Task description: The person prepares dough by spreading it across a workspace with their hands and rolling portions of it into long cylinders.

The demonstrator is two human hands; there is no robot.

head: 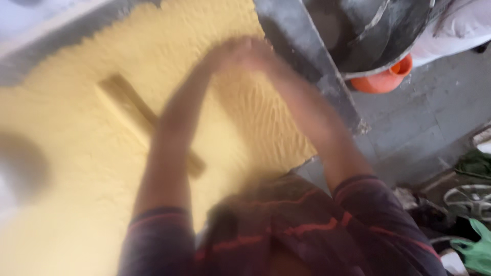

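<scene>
A wide spread of fine yellow powder [76,168] covers a grey slab [302,51]. My left hand [222,53] and my right hand [258,51] reach forward and meet above the far part of the powder, both blurred by motion. Whether they hold any powder is unclear. A flat wooden stick [128,110], dusted yellow, lies half buried in the powder to the left of my left forearm. My sleeves are dark with red stripes.
A large dark metal vessel [378,30] stands at the upper right, with an orange pot [383,79] below its rim. Grey stone floor [424,117] lies to the right. Green cloth [478,250] and clutter sit at the lower right.
</scene>
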